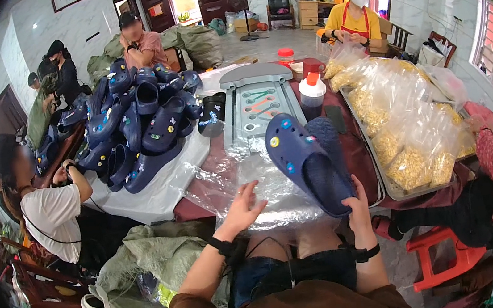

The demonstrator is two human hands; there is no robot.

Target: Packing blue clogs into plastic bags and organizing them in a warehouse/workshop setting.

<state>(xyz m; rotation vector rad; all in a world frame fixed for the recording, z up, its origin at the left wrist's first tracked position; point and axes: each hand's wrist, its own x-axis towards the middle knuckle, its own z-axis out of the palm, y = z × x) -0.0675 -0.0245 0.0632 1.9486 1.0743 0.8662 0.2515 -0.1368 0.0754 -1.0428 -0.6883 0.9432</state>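
Above the tabletop (357, 164), clogs (295, 147) are pinched heel-end, seemingly for steadiness, by the right hand (358, 206), the left hand (242, 209) spread.

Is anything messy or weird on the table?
The heap of navy clogs on the left looks messy: they lie jumbled, pointing different ways. The clear plastic by the left hand looks crumpled too. I can't see any spills.

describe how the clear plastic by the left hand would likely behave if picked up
The clear plastic would probably be floppy, since it lies in loose, wrinkled folds near the left hand. It is likely light for its size, as it looks thin and see-through. Its shiny glints suggest it could be slippery.
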